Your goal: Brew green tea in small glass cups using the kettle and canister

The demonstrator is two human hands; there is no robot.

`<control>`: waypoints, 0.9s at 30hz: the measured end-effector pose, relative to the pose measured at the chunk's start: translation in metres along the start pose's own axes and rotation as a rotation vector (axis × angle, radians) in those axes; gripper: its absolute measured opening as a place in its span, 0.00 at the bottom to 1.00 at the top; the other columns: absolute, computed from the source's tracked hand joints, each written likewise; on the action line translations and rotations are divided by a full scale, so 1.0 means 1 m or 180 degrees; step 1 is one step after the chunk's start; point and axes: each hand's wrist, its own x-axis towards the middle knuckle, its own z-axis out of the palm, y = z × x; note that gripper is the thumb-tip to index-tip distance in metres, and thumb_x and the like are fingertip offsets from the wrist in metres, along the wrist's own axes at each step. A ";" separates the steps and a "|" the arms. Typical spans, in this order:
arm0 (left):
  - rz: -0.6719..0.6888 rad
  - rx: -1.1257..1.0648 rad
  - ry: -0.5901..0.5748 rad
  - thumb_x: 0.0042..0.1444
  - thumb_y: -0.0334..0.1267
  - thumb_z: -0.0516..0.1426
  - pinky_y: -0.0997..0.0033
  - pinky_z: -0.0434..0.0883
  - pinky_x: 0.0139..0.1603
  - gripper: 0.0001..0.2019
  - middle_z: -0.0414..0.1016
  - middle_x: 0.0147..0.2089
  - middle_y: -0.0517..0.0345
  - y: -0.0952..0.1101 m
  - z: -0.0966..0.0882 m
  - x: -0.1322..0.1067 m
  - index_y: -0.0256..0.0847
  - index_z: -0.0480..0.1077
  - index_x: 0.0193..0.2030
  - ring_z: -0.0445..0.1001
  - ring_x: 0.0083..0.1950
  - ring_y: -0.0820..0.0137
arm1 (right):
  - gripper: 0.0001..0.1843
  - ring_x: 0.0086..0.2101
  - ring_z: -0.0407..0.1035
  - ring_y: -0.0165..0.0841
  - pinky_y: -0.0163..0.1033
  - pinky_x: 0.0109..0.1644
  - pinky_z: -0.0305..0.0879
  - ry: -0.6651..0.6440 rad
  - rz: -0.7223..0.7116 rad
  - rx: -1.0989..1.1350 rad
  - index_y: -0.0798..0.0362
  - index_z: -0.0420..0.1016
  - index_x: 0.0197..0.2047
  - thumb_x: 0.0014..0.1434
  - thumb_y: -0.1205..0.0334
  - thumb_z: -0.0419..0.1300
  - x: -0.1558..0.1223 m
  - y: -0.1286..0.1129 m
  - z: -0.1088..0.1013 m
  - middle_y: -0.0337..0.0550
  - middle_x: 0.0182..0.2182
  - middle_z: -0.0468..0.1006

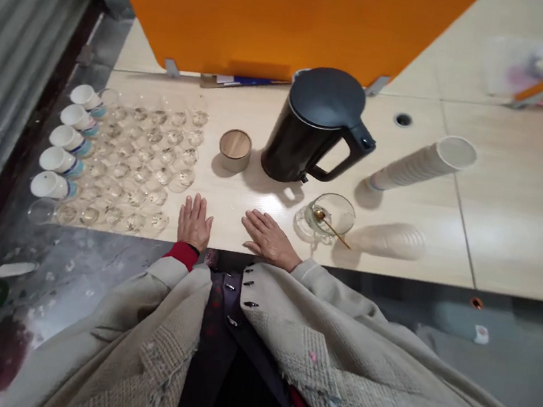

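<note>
Flat on the pale wooden table, my left hand (195,222) lies with its fingers stretched out, just right of many clear plastic cups (144,155) set in rows. Dark bits show at the bottom of several of these. My right hand (269,238) also rests palm down near the front edge, fingers extended, holding nothing. To its right stands a glass bowl (345,215) with a gold spoon (331,227) leaning in it. A black kettle (307,128) stands behind my hands, and a small round canister (235,150) with a wooden lid is left of it.
A column of white paper cups (61,160) lines the table's left end. Right of the kettle rises a tall stack of paper cups (423,163), with a stack of clear cups (390,240) nearer me. An orange partition (277,22) borders the back.
</note>
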 end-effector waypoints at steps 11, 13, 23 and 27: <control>0.0264 -0.0199 0.0004 0.71 0.47 0.50 0.28 0.44 0.83 0.35 0.55 0.83 0.31 -0.005 -0.002 0.023 0.30 0.60 0.79 0.45 0.86 0.39 | 0.34 0.78 0.53 0.49 0.64 0.81 0.52 -0.0066 0.0482 -0.0090 0.59 0.64 0.78 0.78 0.47 0.53 0.011 -0.015 -0.017 0.58 0.77 0.63; 0.0288 -0.0202 0.0042 0.72 0.47 0.50 0.28 0.43 0.84 0.35 0.53 0.83 0.31 -0.005 -0.001 0.024 0.29 0.59 0.80 0.44 0.86 0.40 | 0.31 0.74 0.62 0.46 0.57 0.77 0.62 0.0120 0.0517 -0.0012 0.60 0.69 0.74 0.79 0.49 0.51 -0.003 -0.029 -0.029 0.59 0.73 0.70; 0.0264 0.0042 0.0003 0.72 0.46 0.48 0.31 0.43 0.84 0.35 0.50 0.84 0.30 0.004 -0.007 0.025 0.22 0.58 0.79 0.44 0.86 0.38 | 0.15 0.46 0.75 0.45 0.51 0.52 0.72 0.2851 0.2560 -0.1390 0.51 0.82 0.54 0.74 0.56 0.57 -0.126 -0.047 -0.144 0.53 0.45 0.86; 0.0258 0.0020 0.0027 0.72 0.46 0.49 0.31 0.43 0.84 0.35 0.51 0.84 0.30 0.006 -0.009 0.025 0.24 0.58 0.79 0.44 0.86 0.40 | 0.17 0.53 0.70 0.51 0.54 0.56 0.65 0.2177 0.2978 -0.1529 0.53 0.83 0.57 0.70 0.59 0.60 -0.135 -0.017 -0.164 0.55 0.54 0.85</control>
